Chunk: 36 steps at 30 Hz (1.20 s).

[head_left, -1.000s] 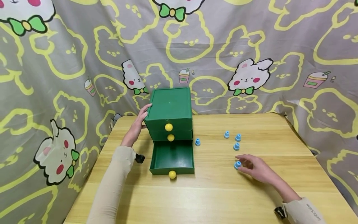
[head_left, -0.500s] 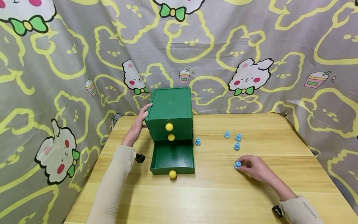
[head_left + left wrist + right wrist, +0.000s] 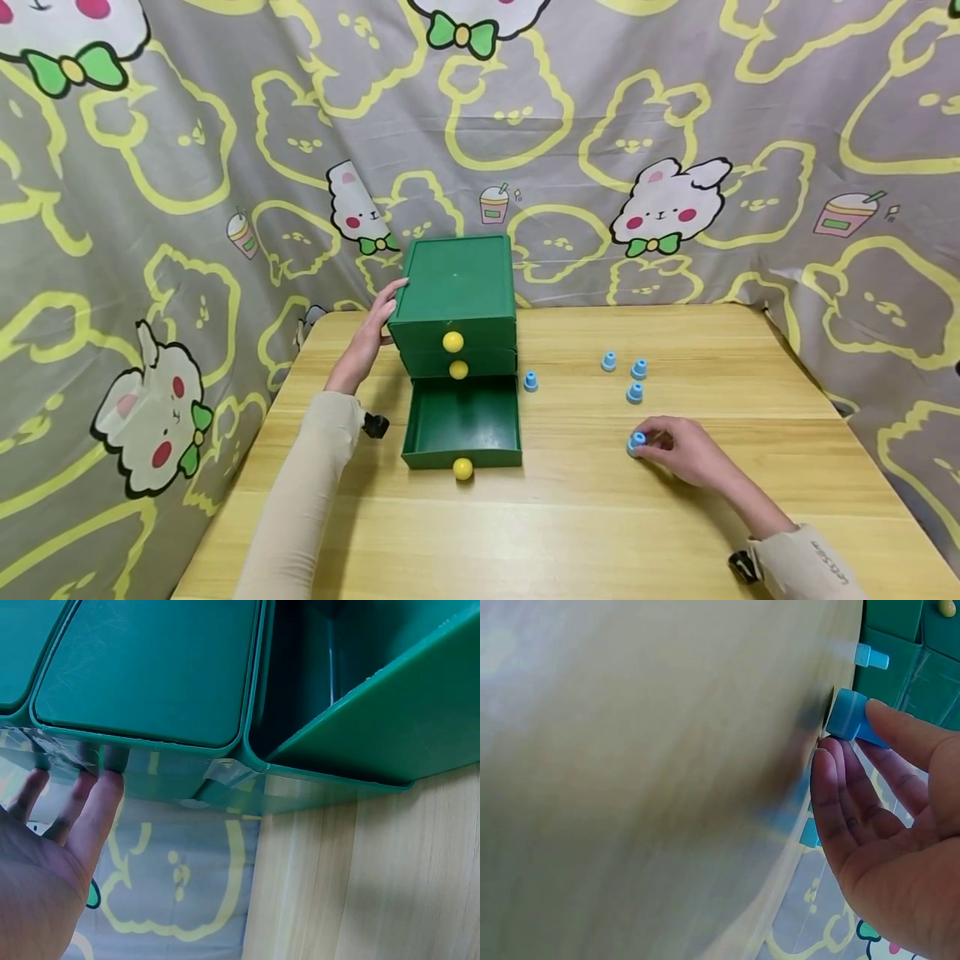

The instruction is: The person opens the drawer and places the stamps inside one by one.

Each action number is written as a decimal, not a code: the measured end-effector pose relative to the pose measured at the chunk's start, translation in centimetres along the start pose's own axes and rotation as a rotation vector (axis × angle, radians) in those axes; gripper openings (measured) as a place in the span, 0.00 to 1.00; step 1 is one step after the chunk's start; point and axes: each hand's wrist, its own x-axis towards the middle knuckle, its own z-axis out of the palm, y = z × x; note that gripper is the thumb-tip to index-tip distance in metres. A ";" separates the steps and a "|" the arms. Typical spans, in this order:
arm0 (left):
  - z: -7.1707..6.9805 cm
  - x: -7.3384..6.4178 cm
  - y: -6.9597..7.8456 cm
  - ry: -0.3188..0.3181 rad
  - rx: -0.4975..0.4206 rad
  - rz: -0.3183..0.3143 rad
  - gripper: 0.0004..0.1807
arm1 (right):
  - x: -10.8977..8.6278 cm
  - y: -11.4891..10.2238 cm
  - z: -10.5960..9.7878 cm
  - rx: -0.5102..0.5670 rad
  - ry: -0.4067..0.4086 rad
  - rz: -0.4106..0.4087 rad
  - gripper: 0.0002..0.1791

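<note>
A green drawer cabinet (image 3: 459, 279) with yellow ball knobs stands on the table, its bottom drawer (image 3: 427, 459) pulled out and holding nothing that I can see. My left hand (image 3: 367, 332) rests on the cabinet's left side; in the left wrist view its extended fingers (image 3: 97, 814) touch the side wall. At the right, my right hand (image 3: 686, 452) pinches a small blue stepped plug (image 3: 636, 446) between thumb and fingers. The right wrist view shows the thumb on the narrow part of that plug (image 3: 845, 714). Whether its wide base touches the tabletop, I cannot tell.
Behind the right hand, three more blue plugs (image 3: 635, 392) stand loosely grouped. Another blue plug (image 3: 531, 381) is close to the cabinet's right side. A patterned grey curtain (image 3: 555, 125) hangs behind and left of the wooden table (image 3: 570, 533).
The right hand's thumb and fingers have closed in on the nearest blue plug and now pinch it. My left hand has stayed in place on the cabinet.
</note>
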 end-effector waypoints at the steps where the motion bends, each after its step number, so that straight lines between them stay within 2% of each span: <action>1: 0.0 0.0 0.0 0.001 0.002 -0.001 0.29 | 0.0 -0.1 0.0 0.003 0.001 0.003 0.04; 8: -0.1 0.1 -0.2 0.002 -0.006 0.002 0.29 | 0.3 -0.6 0.1 0.005 0.010 -0.010 0.05; 15: -0.6 1.1 -2.2 0.016 -0.001 0.007 0.29 | 0.6 -2.0 0.1 0.012 0.040 -0.058 0.06; 19: -0.8 1.4 -2.8 0.026 0.002 0.008 0.29 | 0.9 -2.8 0.1 0.031 0.054 -0.093 0.06; 23: -0.7 1.4 -2.9 0.032 0.005 0.014 0.30 | 1.3 -3.6 0.2 0.043 0.054 -0.128 0.06; 30: -0.7 1.4 -2.8 0.031 0.008 0.020 0.30 | 2.0 -5.0 0.5 0.044 0.045 -0.142 0.05; 36: -0.8 1.4 -3.0 0.031 0.005 0.019 0.30 | 3.0 -6.2 1.1 0.051 0.032 -0.195 0.05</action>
